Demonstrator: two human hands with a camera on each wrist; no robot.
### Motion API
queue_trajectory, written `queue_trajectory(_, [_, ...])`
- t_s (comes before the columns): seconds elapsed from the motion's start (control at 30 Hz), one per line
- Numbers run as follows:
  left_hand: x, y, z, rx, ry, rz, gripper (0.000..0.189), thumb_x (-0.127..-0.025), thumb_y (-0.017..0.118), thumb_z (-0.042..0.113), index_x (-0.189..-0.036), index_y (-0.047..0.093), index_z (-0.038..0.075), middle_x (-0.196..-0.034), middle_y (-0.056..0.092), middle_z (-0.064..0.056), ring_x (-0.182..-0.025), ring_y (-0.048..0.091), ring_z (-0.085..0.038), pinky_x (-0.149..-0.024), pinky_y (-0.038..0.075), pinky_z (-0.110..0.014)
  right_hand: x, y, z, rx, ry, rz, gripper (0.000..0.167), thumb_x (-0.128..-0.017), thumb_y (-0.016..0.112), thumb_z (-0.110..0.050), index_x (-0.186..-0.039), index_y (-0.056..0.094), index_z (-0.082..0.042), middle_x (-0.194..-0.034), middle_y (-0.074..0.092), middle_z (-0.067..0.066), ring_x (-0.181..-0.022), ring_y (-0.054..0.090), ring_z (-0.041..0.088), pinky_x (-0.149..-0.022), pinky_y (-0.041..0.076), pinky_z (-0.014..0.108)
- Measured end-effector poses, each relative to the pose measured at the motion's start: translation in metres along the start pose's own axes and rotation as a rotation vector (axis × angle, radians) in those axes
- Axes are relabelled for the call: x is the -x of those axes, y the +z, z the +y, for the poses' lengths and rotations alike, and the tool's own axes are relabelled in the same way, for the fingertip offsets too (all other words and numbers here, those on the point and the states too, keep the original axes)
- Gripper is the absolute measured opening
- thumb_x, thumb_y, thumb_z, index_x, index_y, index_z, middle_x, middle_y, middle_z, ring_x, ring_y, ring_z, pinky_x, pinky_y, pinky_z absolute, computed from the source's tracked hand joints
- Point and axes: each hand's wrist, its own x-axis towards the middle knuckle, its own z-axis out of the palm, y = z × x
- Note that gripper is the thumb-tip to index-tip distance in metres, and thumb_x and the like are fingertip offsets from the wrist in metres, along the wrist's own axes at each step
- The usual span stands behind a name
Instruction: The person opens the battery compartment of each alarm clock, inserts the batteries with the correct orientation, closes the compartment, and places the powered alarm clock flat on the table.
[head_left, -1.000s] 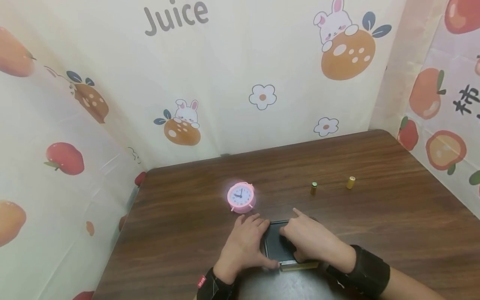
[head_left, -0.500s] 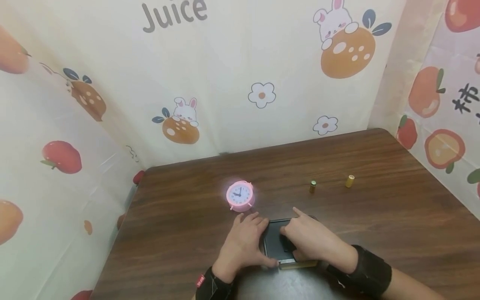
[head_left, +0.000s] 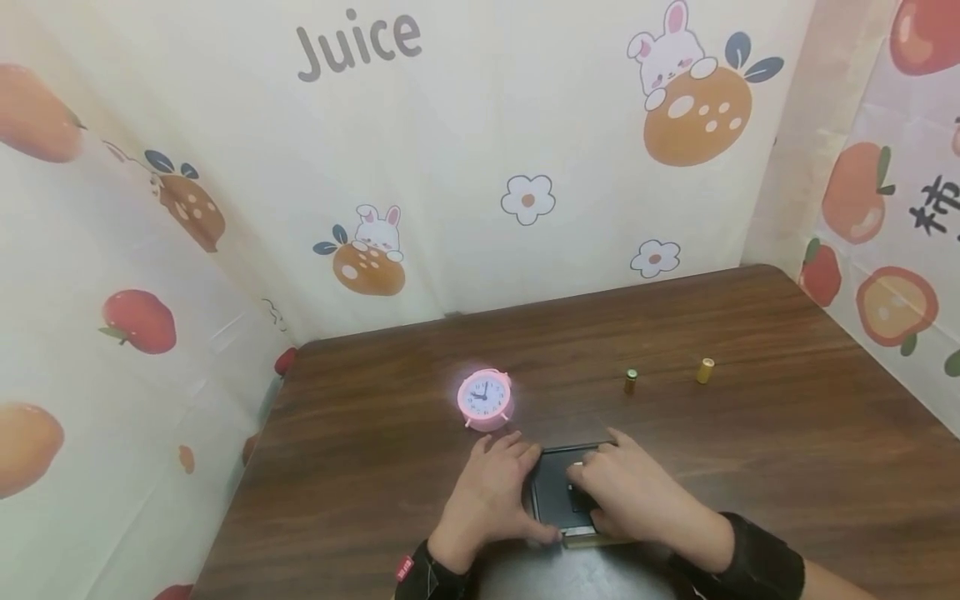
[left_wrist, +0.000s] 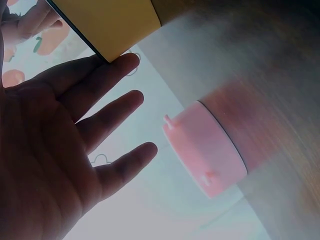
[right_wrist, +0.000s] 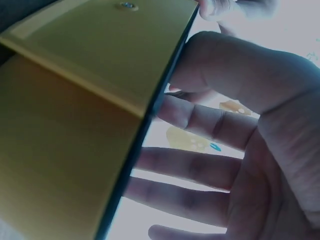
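Note:
A yellow box with a black top lies in front of me in the head view. My left hand touches its left side, thumb at the front corner and fingers at the back. In the left wrist view these fingers are straight, one tip against the yellow wall. My right hand is over the right part of the black top. Its fingertips work at a small dark piece, a pale spot beside them; whether they pinch anything is hidden. The right wrist view shows the yellow side with a small metal fitting.
A pink alarm clock stands behind my left hand. Two small batteries, one brown with a green end and one yellow, stand upright farther back on the right. A printed curtain hangs behind the dark wooden table.
My right hand has shifted a little to the right over the black top, uncovering the small dark piece and pale spot more. The left hand stays at the box's left side.

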Motion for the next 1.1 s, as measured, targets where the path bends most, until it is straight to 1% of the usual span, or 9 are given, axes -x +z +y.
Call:
queue_trajectory(0.07, [0.0003, 0.0001, 0.0003, 0.009, -0.003, -0.003, 0.097, -0.058, 0.073, 0.075, -0.134, 0.056, 0.018, -0.135, 0.059, 0.002, -0.134, 0.046, -0.021, -0.109, 0.035, -0.051, 0.0006, 0.0002, -0.0007, 0.019, 0.000, 0.006, 0.028, -0.064, 0.080, -0.023, -0.089, 0.071, -0.015, -0.083, 0.070, 0.002, -0.080, 0.066, 0.023, -0.089, 0.048, 0.059])
queue_trajectory(0.13, [0.0004, 0.0002, 0.0005, 0.020, -0.007, -0.007, 0.097, -0.058, 0.073, 0.075, -0.134, 0.056, 0.018, -0.136, 0.059, 0.002, -0.135, 0.046, -0.021, -0.109, 0.036, -0.051, 0.0010, 0.0002, -0.0013, 0.044, -0.008, 0.020, 0.027, -0.063, 0.080, -0.024, -0.087, 0.071, -0.016, -0.081, 0.069, 0.000, -0.077, 0.065, 0.021, -0.083, 0.051, 0.052])
queue_trajectory(0.23, [0.0003, 0.0002, 0.0006, 0.026, -0.010, -0.009, 0.096, -0.059, 0.073, 0.075, -0.135, 0.055, 0.018, -0.136, 0.059, 0.002, -0.135, 0.046, -0.021, -0.108, 0.036, -0.051, 0.0017, 0.0002, -0.0021, 0.077, -0.027, 0.052, 0.022, -0.063, 0.078, -0.023, -0.083, 0.070, -0.017, -0.077, 0.066, -0.002, -0.071, 0.060, 0.018, -0.074, 0.051, 0.043])
queue_trajectory(0.3, [0.0003, 0.0005, 0.0005, 0.021, -0.009, -0.005, 0.096, -0.059, 0.073, 0.075, -0.134, 0.055, 0.018, -0.136, 0.059, 0.002, -0.135, 0.046, -0.021, -0.108, 0.037, -0.050, 0.0023, -0.0001, -0.0025, 0.085, -0.038, 0.071, 0.017, -0.064, 0.076, -0.020, -0.079, 0.070, -0.017, -0.073, 0.064, -0.003, -0.068, 0.058, 0.016, -0.070, 0.050, 0.040])
queue_trajectory(0.43, [0.0006, 0.0008, 0.0004, 0.016, -0.005, 0.007, 0.096, -0.058, 0.073, 0.074, -0.134, 0.056, 0.018, -0.135, 0.059, 0.002, -0.134, 0.047, -0.021, -0.108, 0.037, -0.048, 0.0034, -0.0007, -0.0023, 0.096, -0.047, 0.116, 0.010, -0.065, 0.075, -0.017, -0.074, 0.069, -0.018, -0.069, 0.061, -0.005, -0.064, 0.055, 0.014, -0.066, 0.049, 0.037])
queue_trajectory(0.6, [0.0005, 0.0014, 0.0002, 0.016, -0.001, 0.015, 0.095, -0.058, 0.074, 0.073, -0.133, 0.056, 0.017, -0.134, 0.060, 0.003, -0.133, 0.047, -0.021, -0.108, 0.038, -0.046, 0.0049, -0.0014, -0.0015, 0.118, -0.061, 0.165, 0.011, -0.064, 0.076, -0.017, -0.067, 0.066, -0.019, -0.064, 0.055, -0.007, -0.060, 0.051, 0.013, -0.060, 0.045, 0.033])
queue_trajectory(0.83, [0.0010, 0.0043, 0.0003, -0.002, 0.007, 0.045, 0.097, -0.056, 0.073, 0.075, -0.132, 0.057, 0.018, -0.132, 0.062, 0.002, -0.131, 0.050, -0.020, -0.105, 0.041, -0.044, 0.0057, -0.0029, -0.0011, 0.078, -0.065, 0.168, 0.011, -0.066, 0.076, -0.014, -0.065, 0.066, -0.019, -0.062, 0.054, -0.008, -0.056, 0.046, 0.009, -0.053, 0.037, 0.026])
queue_trajectory(0.93, [0.0013, 0.0041, 0.0003, 0.006, 0.006, 0.047, 0.097, -0.056, 0.074, 0.075, -0.132, 0.057, 0.018, -0.132, 0.061, 0.002, -0.131, 0.050, -0.020, -0.105, 0.041, -0.044, 0.0061, -0.0033, -0.0013, 0.079, -0.066, 0.167, 0.011, -0.066, 0.076, -0.014, -0.065, 0.066, -0.019, -0.062, 0.054, -0.008, -0.056, 0.046, 0.008, -0.053, 0.037, 0.026])
queue_trajectory(1.1, [0.0013, 0.0023, 0.0000, 0.017, -0.002, 0.033, 0.097, -0.056, 0.074, 0.074, -0.133, 0.057, 0.017, -0.133, 0.061, 0.002, -0.131, 0.050, -0.020, -0.106, 0.041, -0.044, 0.0061, -0.0048, -0.0016, 0.078, -0.053, 0.165, 0.012, -0.066, 0.076, -0.014, -0.064, 0.065, -0.019, -0.062, 0.053, -0.009, -0.056, 0.045, 0.008, -0.052, 0.036, 0.025])
